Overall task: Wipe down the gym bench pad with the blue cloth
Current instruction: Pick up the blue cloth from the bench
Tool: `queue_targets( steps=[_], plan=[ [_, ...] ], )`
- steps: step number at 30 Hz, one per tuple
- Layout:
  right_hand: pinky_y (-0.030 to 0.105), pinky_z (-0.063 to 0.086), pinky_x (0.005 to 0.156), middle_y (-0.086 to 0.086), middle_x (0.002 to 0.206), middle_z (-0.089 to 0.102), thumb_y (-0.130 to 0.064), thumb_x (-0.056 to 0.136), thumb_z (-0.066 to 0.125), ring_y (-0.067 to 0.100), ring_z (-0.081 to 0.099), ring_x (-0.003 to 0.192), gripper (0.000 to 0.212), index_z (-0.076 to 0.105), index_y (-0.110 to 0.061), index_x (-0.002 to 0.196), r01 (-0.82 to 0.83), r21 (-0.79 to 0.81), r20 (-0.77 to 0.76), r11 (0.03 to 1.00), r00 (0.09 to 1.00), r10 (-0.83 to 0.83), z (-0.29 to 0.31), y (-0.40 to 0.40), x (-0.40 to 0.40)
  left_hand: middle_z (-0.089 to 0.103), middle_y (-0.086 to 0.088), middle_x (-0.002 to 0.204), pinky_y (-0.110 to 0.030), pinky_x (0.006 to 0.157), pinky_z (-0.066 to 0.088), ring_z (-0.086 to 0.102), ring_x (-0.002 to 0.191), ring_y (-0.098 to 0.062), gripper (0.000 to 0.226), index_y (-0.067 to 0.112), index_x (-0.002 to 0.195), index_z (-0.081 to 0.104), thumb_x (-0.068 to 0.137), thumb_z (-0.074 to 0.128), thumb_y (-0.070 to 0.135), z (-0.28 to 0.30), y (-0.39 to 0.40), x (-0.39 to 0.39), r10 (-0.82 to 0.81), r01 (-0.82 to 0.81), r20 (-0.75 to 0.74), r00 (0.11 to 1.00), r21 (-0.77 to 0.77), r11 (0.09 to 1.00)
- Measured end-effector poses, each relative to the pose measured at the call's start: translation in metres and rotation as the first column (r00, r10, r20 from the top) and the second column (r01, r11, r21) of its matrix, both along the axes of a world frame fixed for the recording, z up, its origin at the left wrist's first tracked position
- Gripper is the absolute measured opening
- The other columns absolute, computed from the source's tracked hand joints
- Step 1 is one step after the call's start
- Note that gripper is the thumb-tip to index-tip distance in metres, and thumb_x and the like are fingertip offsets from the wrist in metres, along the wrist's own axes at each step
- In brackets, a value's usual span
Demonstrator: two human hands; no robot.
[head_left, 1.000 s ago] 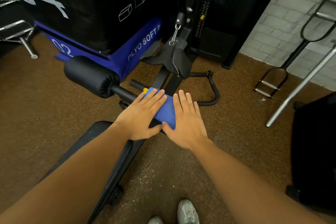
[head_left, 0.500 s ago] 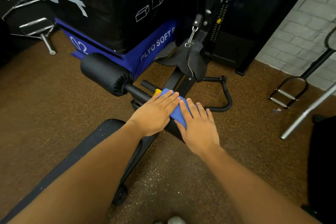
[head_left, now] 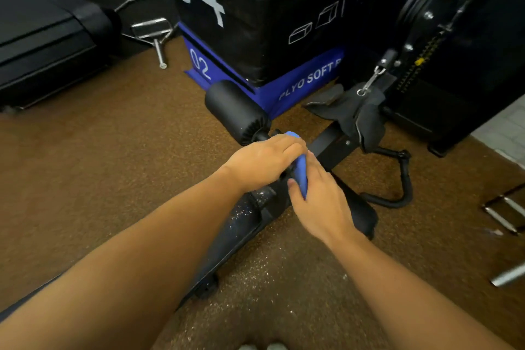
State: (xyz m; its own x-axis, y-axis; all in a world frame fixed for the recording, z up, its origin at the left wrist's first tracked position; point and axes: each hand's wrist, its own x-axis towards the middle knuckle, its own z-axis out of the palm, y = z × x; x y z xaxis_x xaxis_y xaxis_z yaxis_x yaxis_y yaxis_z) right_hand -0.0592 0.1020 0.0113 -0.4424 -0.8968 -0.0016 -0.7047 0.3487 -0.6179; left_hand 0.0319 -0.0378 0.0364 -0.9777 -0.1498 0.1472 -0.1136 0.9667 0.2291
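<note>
Both my hands bunch the blue cloth (head_left: 299, 172) at the bench pad (head_left: 247, 221) far end — left hand (head_left: 264, 160) clenched on it, right hand (head_left: 321, 202) pinching it; near stretch looks unwiped.

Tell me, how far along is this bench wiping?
Done: hard to judge; nothing shows which parts are already wiped. In hand: both hands, left hand and right hand, hold the blue cloth against the far end of the bench pad. Left: the long near stretch, speckled with pale flecks, probably needs wiping.
</note>
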Motion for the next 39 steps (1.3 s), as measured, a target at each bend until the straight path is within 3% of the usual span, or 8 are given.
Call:
queue_targets(
  steps=[5,11,20,26,29,32,36,39],
  plan=[
    [0.037,0.027,0.116,0.001,0.161,0.011,-0.045,0.083,0.066,0.014,0.012,0.146,0.100,-0.002,-0.021,0.152,0.029,-0.130,0.184,0.991,0.983,-0.004,0.001,-0.025,0.023,0.058,-0.014,0.123,-0.045,0.081,0.054,0.057,0.110,-0.031,0.045,0.007,0.126,0.049,0.082,0.051,0.018,0.013,-0.010,0.024,0.030,-0.030,0.007,1.000,0.032,0.999],
    [0.047,0.019,0.118,0.002,0.162,-0.005,-0.031,0.093,0.054,0.013,-0.003,0.148,0.091,-0.021,-0.032,0.145,-0.100,-0.323,0.118,0.941,0.982,0.145,-0.003,-0.044,0.044,0.053,-0.015,0.133,-0.020,0.099,0.032,0.049,0.121,-0.026,0.043,0.003,0.128,0.052,0.086,0.054,0.012,0.027,-0.020,0.061,0.081,-0.076,-0.076,0.994,0.067,0.995],
    [0.045,0.021,0.118,-0.002,0.161,0.005,-0.014,0.096,0.051,0.011,0.004,0.148,0.078,-0.004,-0.026,0.152,-0.133,-0.355,0.238,0.925,0.944,0.227,-0.032,-0.067,0.086,0.050,-0.016,0.136,-0.022,0.100,0.035,0.046,0.123,-0.023,0.035,0.000,0.123,0.056,0.088,0.056,0.002,-0.008,-0.022,0.111,0.190,-0.174,-0.163,0.968,0.105,0.979],
    [0.015,0.016,0.114,-0.014,0.153,0.021,0.006,0.093,0.042,0.004,0.015,0.144,0.069,0.016,-0.026,0.149,-0.145,-0.273,0.393,0.951,0.886,0.247,-0.052,-0.064,0.108,0.052,-0.019,0.133,-0.034,0.103,0.040,0.047,0.127,-0.030,0.030,0.006,0.122,0.052,0.095,0.043,0.014,-0.044,-0.019,0.146,0.298,-0.292,-0.202,0.933,0.060,0.955],
    [0.023,0.030,0.111,-0.012,0.141,0.043,0.004,0.094,0.040,0.007,0.037,0.135,0.055,0.042,-0.023,0.143,0.075,-0.164,0.635,0.984,0.771,0.047,-0.057,-0.068,0.119,0.051,-0.018,0.136,-0.032,0.107,0.034,0.044,0.130,-0.030,0.033,0.007,0.125,0.052,0.096,0.043,0.018,-0.060,-0.014,0.159,0.407,-0.397,-0.193,0.893,0.091,0.913],
    [0.035,0.042,0.105,-0.001,0.133,0.056,0.003,0.093,0.040,0.017,0.053,0.122,0.047,0.056,-0.023,0.129,0.274,0.011,0.842,0.962,0.516,-0.156,-0.062,-0.074,0.122,0.046,-0.013,0.142,-0.029,0.111,0.027,0.038,0.135,-0.027,0.041,0.009,0.131,0.048,0.096,0.041,0.027,-0.071,-0.009,0.179,0.545,-0.534,-0.162,0.823,0.106,0.839],
    [0.035,0.054,0.075,0.009,0.105,0.068,-0.001,0.094,0.044,0.024,0.065,0.091,0.031,0.065,-0.018,0.111,0.355,0.172,0.921,0.919,0.272,-0.278,-0.068,-0.073,0.113,0.026,-0.003,0.156,-0.047,0.114,0.024,0.016,0.145,-0.022,0.060,0.017,0.146,0.028,0.094,0.029,0.047,-0.094,0.005,0.214,0.753,-0.753,0.035,0.657,0.076,0.654],
    [0.045,0.052,0.086,0.012,0.105,0.067,-0.010,0.096,0.048,0.030,0.065,0.094,0.021,0.061,-0.016,0.111,0.335,0.240,0.926,0.911,0.203,-0.319,-0.079,-0.074,0.109,0.007,0.002,0.160,-0.045,0.118,0.010,-0.002,0.146,-0.017,0.069,0.022,0.150,0.011,0.091,0.017,0.056,-0.116,0.020,0.234,0.844,-0.859,0.162,0.511,0.064,0.508]
  ],
)
